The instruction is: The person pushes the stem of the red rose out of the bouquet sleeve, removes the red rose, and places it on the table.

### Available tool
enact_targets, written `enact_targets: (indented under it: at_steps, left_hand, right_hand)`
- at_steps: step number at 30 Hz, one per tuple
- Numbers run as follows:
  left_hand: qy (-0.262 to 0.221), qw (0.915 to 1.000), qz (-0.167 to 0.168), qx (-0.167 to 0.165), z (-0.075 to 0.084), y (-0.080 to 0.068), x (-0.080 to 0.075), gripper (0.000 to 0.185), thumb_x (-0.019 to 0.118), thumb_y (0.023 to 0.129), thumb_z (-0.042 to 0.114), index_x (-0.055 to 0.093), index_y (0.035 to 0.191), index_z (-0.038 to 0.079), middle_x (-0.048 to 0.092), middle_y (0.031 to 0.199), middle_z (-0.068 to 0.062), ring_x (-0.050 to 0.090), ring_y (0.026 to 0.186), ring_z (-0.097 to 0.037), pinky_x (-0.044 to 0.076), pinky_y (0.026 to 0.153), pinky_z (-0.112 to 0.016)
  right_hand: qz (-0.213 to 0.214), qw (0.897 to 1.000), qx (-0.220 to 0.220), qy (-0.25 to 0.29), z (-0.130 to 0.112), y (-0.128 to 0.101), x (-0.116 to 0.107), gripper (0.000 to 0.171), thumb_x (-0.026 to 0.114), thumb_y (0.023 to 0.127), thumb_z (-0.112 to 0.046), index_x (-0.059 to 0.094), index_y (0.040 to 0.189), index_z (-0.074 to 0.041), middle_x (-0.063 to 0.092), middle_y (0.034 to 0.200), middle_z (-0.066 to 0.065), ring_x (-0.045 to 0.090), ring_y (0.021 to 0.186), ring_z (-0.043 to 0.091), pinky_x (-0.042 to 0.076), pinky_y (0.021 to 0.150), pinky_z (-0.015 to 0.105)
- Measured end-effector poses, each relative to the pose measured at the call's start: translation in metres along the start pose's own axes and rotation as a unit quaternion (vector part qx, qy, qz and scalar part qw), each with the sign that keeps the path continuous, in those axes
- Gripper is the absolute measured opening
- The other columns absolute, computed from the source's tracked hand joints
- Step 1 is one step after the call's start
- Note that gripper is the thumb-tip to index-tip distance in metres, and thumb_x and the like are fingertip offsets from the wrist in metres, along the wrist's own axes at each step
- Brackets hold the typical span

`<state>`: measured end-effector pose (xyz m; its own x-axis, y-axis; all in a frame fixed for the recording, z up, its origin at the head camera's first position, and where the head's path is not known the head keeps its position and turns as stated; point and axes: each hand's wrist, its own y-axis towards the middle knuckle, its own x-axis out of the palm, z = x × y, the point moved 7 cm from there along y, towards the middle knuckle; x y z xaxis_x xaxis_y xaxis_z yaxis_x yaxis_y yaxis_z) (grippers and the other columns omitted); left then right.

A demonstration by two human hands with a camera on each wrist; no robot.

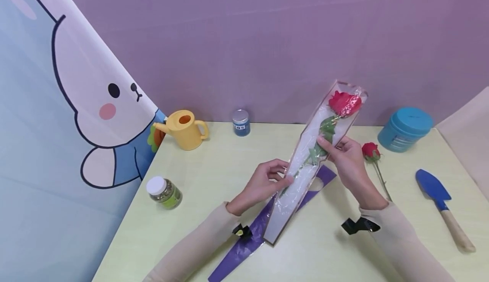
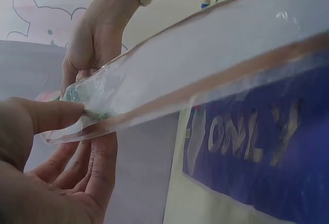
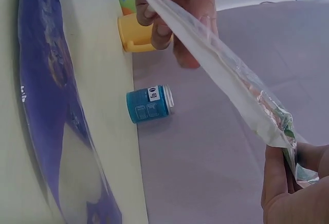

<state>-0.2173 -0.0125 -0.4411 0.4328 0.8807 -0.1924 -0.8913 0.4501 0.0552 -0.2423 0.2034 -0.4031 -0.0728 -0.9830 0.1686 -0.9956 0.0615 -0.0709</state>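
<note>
A clear-fronted white flower sleeve [image 1: 282,212] with a brown edge is held slantwise above the table. Inside it lies a red rose [image 1: 345,103], bloom at the upper wide end, green leaves along its stem. My left hand [image 1: 267,178] pinches the sleeve's left edge near the middle, thumb on the front; in the left wrist view its fingers [image 2: 100,167] are behind. Higher up, my right hand [image 1: 347,163] grips the opposite edge, thumb over the leaves. Beneath, a purple sleeve [image 1: 244,248] with pale lettering lies on the table, partly covered in the head view.
A second red rose [image 1: 370,151] lies right of my right hand, near a blue trowel [image 1: 433,187] with a wooden handle. Along the back stand a yellow watering can [image 1: 187,133], a small blue jar [image 1: 241,123] and a teal tub [image 1: 405,130]. A white-lidded bottle [image 1: 165,193] is at left.
</note>
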Motion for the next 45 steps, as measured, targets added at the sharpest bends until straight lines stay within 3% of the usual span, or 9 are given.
enact_targets:
  at_steps: [6,11,18,21,26,32,37,45]
  left_hand:
    - [0.006,0.9999,-0.005,0.013,0.001,-0.001,0.001,0.032,0.072,0.095,0.004,0.064,0.125,-0.005,0.074,0.109,-0.029,0.063,0.075,0.000,0.053,0.071,-0.017]
    - [0.004,0.9998,-0.005,0.020,0.000,-0.002,0.000,0.031,0.069,0.095,0.000,0.062,0.124,-0.006,0.072,0.110,-0.032,0.061,0.074,-0.001,0.052,0.072,-0.017]
    - [0.004,0.9998,-0.018,0.011,-0.006,-0.004,0.003,0.031,0.069,0.096,0.000,0.062,0.126,-0.004,0.071,0.112,-0.029,0.061,0.077,-0.002,0.052,0.071,-0.016]
    - [0.000,0.9994,-0.029,0.018,-0.007,-0.005,0.005,0.030,0.068,0.097,0.001,0.061,0.126,-0.004,0.071,0.112,-0.029,0.061,0.077,-0.003,0.052,0.069,-0.016]
    - [-0.013,0.9983,-0.044,0.038,-0.005,-0.005,0.007,0.029,0.068,0.098,0.001,0.060,0.124,-0.005,0.070,0.111,-0.031,0.061,0.077,-0.003,0.052,0.064,-0.017]
    - [-0.007,0.9978,-0.048,0.047,-0.003,-0.005,0.009,0.027,0.068,0.098,0.002,0.060,0.123,-0.005,0.071,0.109,-0.031,0.062,0.077,-0.001,0.053,0.067,-0.017]
    - [-0.001,0.9987,-0.039,0.033,-0.005,-0.006,0.008,0.027,0.069,0.097,0.001,0.062,0.122,-0.005,0.072,0.109,-0.030,0.063,0.077,0.000,0.054,0.070,-0.018]
    - [-0.009,0.9992,-0.016,0.036,-0.004,-0.007,0.009,0.029,0.071,0.095,0.002,0.063,0.121,-0.007,0.073,0.107,-0.031,0.063,0.075,0.000,0.054,0.071,-0.018]
  right_hand:
    - [-0.014,1.000,0.009,-0.022,0.001,-0.002,-0.001,0.027,0.077,0.096,-0.025,0.065,0.117,-0.013,0.079,0.097,-0.016,0.075,0.090,-0.001,0.060,0.082,0.016]
    - [-0.033,0.996,-0.004,-0.085,-0.004,-0.004,-0.004,0.045,0.073,0.099,-0.030,0.059,0.135,-0.007,0.074,0.108,-0.016,0.073,0.095,-0.001,0.059,0.085,0.015]
    - [-0.032,0.999,-0.009,-0.018,-0.016,0.001,-0.012,0.058,0.072,0.099,-0.025,0.047,0.148,-0.007,0.071,0.118,-0.011,0.073,0.101,0.001,0.060,0.086,0.018]
    - [-0.023,0.999,-0.007,-0.021,-0.023,0.002,-0.017,0.069,0.073,0.099,-0.026,0.038,0.156,-0.005,0.072,0.116,-0.014,0.072,0.102,-0.001,0.060,0.086,0.017]
    - [-0.016,0.999,-0.015,-0.029,-0.031,0.005,-0.021,0.066,0.074,0.098,-0.025,0.041,0.153,-0.007,0.073,0.114,-0.015,0.072,0.101,-0.001,0.059,0.085,0.016]
    - [-0.020,1.000,-0.014,-0.007,-0.031,0.005,-0.020,0.063,0.075,0.097,-0.023,0.044,0.150,-0.008,0.075,0.111,-0.013,0.074,0.098,0.000,0.060,0.084,0.017]
    - [-0.017,1.000,0.001,-0.023,-0.026,0.004,-0.018,0.075,0.077,0.096,-0.026,0.039,0.157,-0.006,0.074,0.113,-0.015,0.074,0.100,-0.001,0.060,0.084,0.017]
    - [-0.019,0.999,0.008,-0.045,-0.018,0.001,-0.013,0.076,0.077,0.095,-0.030,0.040,0.158,-0.009,0.070,0.119,-0.016,0.071,0.103,-0.002,0.059,0.085,0.016]
